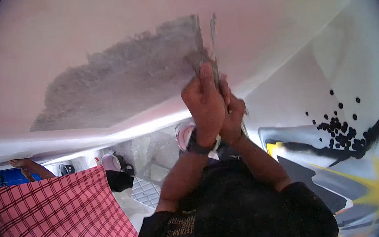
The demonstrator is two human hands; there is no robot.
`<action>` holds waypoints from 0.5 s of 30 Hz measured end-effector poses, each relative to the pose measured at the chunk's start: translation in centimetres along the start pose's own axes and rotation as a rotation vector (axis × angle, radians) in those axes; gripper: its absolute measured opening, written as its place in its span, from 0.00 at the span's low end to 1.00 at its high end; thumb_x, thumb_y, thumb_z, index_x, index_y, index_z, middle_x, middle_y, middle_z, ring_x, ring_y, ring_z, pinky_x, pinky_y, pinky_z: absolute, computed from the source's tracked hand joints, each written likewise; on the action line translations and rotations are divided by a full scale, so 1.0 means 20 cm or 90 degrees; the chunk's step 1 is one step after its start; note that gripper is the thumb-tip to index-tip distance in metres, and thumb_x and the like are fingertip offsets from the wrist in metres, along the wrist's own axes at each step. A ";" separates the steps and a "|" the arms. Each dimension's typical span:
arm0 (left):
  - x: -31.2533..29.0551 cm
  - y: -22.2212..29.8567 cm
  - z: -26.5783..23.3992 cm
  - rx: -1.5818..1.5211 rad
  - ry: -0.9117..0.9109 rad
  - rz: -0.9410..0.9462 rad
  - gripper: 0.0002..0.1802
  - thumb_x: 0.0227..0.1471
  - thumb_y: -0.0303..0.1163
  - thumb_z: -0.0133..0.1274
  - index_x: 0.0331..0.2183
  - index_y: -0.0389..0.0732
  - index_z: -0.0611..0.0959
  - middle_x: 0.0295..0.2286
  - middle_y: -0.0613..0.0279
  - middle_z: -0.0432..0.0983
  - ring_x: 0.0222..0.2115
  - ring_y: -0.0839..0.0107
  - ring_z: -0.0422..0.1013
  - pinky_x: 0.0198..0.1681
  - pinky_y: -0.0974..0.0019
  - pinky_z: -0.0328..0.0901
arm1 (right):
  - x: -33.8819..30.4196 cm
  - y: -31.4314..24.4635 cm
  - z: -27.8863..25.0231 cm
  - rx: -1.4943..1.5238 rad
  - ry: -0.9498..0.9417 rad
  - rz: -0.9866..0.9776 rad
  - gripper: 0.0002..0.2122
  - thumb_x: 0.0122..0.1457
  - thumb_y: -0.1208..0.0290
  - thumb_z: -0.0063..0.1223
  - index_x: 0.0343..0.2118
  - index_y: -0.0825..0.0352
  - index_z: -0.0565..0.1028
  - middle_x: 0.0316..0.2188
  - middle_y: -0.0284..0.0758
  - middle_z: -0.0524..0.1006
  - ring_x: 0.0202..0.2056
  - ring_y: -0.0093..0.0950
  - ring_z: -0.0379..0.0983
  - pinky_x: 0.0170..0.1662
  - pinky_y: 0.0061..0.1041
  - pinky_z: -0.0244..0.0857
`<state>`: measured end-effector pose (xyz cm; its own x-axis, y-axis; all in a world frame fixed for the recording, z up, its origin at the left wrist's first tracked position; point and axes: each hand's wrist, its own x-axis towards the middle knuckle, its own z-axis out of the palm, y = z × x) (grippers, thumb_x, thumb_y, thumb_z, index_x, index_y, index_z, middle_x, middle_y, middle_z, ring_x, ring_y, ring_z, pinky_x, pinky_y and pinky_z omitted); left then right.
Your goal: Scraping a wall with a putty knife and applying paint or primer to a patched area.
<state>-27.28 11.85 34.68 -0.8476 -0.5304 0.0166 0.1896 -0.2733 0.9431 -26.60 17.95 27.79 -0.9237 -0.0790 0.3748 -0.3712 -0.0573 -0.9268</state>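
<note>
Both my hands are raised together against the pale pink surface. My left hand [205, 104], with a dark band at its wrist, is closed with the thumb pointing up along a plaster-smeared flat-bladed tool [214, 63]. The blade shows nearly edge-on, so its exact kind is hard to tell. Close behind on the right, my right hand [234, 118] is also closed at the tool's lower part; its fingers are partly hidden by the left hand. A rough grey patch of wet-looking plaster [118, 77] spreads leftward from the blade over the pink surface.
Below stand a pinkish-white bucket [185, 134] and another bucket [110, 162] on the stained floor [148, 149]. Pink checked cloth [59, 215] fills the lower left, and another person's hand [21, 163] reaches up beyond it. A painted wall [346, 161] rises at right.
</note>
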 end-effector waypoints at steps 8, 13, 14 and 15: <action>-0.02 -0.04 0.01 0.052 -0.002 0.062 0.25 0.62 0.40 0.44 0.18 0.34 0.76 0.11 0.67 0.67 0.10 0.83 0.60 0.12 0.76 0.53 | -0.06 0.05 -0.04 -0.015 -0.005 0.010 0.20 0.59 0.72 0.48 0.51 0.79 0.67 0.36 0.45 0.79 0.38 0.20 0.70 0.40 0.26 0.67; -0.02 -0.02 0.02 0.002 -0.019 0.046 0.25 0.62 0.40 0.44 0.18 0.34 0.75 0.11 0.67 0.67 0.10 0.83 0.60 0.12 0.77 0.53 | -0.06 0.04 -0.04 0.054 0.017 -0.050 0.18 0.60 0.72 0.48 0.51 0.75 0.69 0.43 0.53 0.75 0.42 0.21 0.70 0.43 0.28 0.67; -0.03 -0.01 0.02 0.025 -0.004 -0.008 0.25 0.62 0.40 0.44 0.18 0.35 0.75 0.10 0.67 0.67 0.10 0.83 0.60 0.12 0.77 0.53 | -0.05 0.02 -0.04 0.039 0.007 -0.004 0.18 0.60 0.72 0.48 0.51 0.75 0.69 0.43 0.53 0.75 0.42 0.21 0.70 0.43 0.28 0.67; -0.02 0.00 0.03 -0.003 -0.015 0.052 0.25 0.62 0.40 0.44 0.18 0.35 0.75 0.10 0.67 0.67 0.10 0.83 0.60 0.12 0.77 0.53 | -0.04 0.01 -0.04 -0.001 0.006 0.010 0.17 0.60 0.73 0.48 0.51 0.75 0.69 0.43 0.54 0.75 0.43 0.21 0.70 0.44 0.28 0.67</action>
<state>-27.25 12.52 34.92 -0.8405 -0.5324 0.1011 0.2607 -0.2335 0.9368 -25.97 18.84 27.24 -0.9302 -0.0705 0.3602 -0.3570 -0.0550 -0.9325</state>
